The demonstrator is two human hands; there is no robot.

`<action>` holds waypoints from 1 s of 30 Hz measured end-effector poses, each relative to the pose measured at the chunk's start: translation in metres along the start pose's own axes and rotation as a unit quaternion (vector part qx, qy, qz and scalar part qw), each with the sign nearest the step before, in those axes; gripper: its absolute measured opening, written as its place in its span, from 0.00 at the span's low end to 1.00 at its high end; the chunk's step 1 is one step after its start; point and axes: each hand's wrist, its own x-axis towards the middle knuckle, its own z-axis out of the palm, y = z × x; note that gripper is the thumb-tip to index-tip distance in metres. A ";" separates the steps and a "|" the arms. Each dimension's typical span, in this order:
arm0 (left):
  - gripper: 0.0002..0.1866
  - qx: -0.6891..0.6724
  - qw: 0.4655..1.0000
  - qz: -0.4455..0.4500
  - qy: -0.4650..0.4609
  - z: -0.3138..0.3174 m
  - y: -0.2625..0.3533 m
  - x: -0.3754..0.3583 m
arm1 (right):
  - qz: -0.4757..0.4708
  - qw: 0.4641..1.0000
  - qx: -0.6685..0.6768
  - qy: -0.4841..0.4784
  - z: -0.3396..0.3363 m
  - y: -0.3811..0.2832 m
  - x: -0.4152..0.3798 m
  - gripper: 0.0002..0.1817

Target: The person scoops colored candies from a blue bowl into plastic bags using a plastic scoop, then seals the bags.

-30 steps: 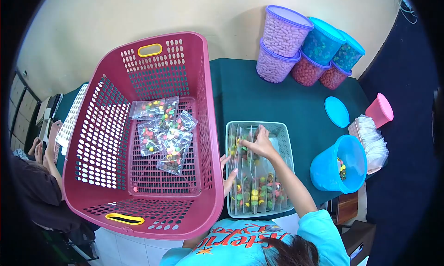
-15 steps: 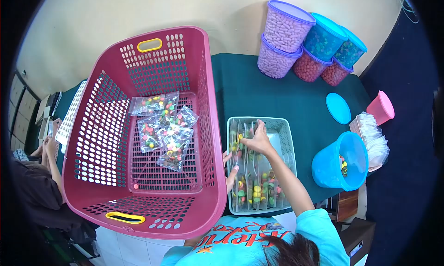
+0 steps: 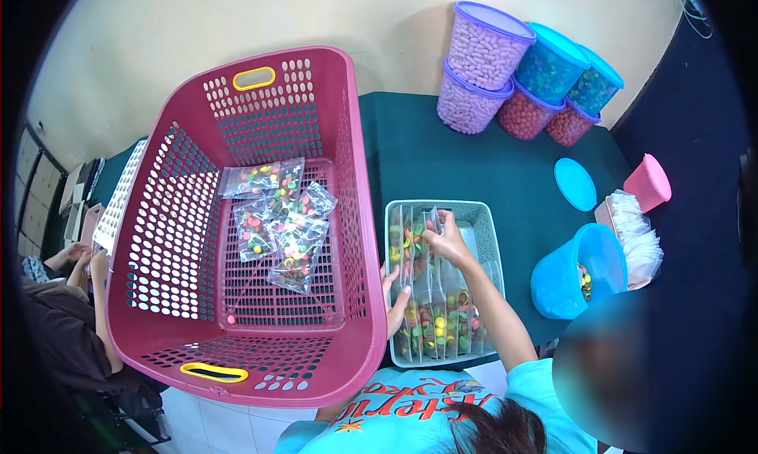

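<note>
A pale green basket [image 3: 485, 217] holds a row of upright clear bags [image 3: 442, 328] with colourful round pieces inside. My right hand [image 3: 448, 241] is over the upper part of the row, its thumb and fingers closed on the top of a bag. At the basket's left side my left hand [image 3: 396, 300] rests against the bags with its fingers apart, partly hidden by the big basket's rim. The large maroon basket [image 3: 359, 217] stands to the left, tilted in view, with several filled bags [image 3: 296, 241] lying on its bottom.
Stacked lidded tubs [image 3: 485, 51] stand at the back right. A blue tub [image 3: 553, 276] with some pieces, a blue lid [image 3: 575, 184], a pink cup [image 3: 647, 184] and a container of empty bags [image 3: 634, 233] are at the right. Another person's hands [image 3: 77, 257] show at far left.
My right hand has moved slightly right and down along the row of bags. Some bags at the upper left now lean differently. The other person's hands have shifted.
</note>
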 end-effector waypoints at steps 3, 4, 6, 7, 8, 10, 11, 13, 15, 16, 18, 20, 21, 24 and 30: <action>0.25 0.010 1.000 0.018 -0.009 -0.004 -0.001 -0.004 | -0.004 1.000 0.019 0.000 -0.001 -0.001 -0.001 0.40; 0.25 0.011 1.000 0.019 -0.009 -0.005 0.002 -0.006 | -0.006 1.000 0.024 -0.009 -0.001 -0.001 -0.001 0.39; 0.30 0.056 0.998 0.016 -0.020 -0.010 0.011 -0.011 | -0.021 1.000 -0.005 -0.010 -0.001 0.004 0.004 0.39; 0.30 0.058 0.998 0.018 -0.021 -0.011 0.011 -0.013 | -0.034 0.999 -0.035 -0.011 -0.002 0.006 0.005 0.39; 0.33 0.059 0.998 0.014 -0.029 -0.012 0.011 -0.016 | -0.035 0.999 -0.031 -0.010 -0.004 0.009 0.006 0.39; 0.36 0.063 0.997 0.013 -0.040 -0.016 0.013 -0.022 | -0.027 0.997 -0.068 -0.039 -0.011 0.007 0.006 0.39; 0.38 0.085 0.995 0.004 -0.053 -0.019 0.015 -0.024 | -0.017 0.998 -0.058 -0.035 -0.013 0.010 0.004 0.41; 0.39 0.111 0.991 -0.002 -0.070 -0.023 0.016 -0.030 | -0.016 0.996 -0.087 -0.025 -0.021 -0.006 -0.018 0.42; 0.39 0.119 0.990 0.007 -0.082 -0.026 0.017 -0.036 | -0.024 0.991 -0.128 -0.031 -0.029 -0.007 -0.033 0.44; 0.39 0.122 0.989 0.009 -0.086 -0.026 0.017 -0.039 | -0.023 0.992 -0.123 -0.027 -0.030 -0.003 -0.040 0.44; 0.39 0.079 0.993 0.004 -0.087 -0.024 0.018 -0.046 | -0.025 0.992 -0.098 -0.076 -0.035 0.004 -0.058 0.42; 0.39 0.085 0.992 0.012 -0.094 -0.023 0.023 -0.052 | -0.022 0.994 -0.092 -0.060 -0.037 0.007 -0.080 0.40; 0.38 0.085 0.992 0.016 -0.090 -0.022 0.026 -0.054 | -0.077 0.991 -0.107 -0.036 -0.039 0.013 -0.090 0.37; 0.37 0.081 0.992 0.036 -0.085 -0.019 0.036 -0.062 | -0.152 0.982 -0.114 0.011 -0.048 0.021 -0.125 0.31; 0.33 0.136 0.988 0.060 -0.040 -0.014 0.048 -0.065 | -0.160 0.987 0.010 0.001 -0.081 0.018 -0.202 0.24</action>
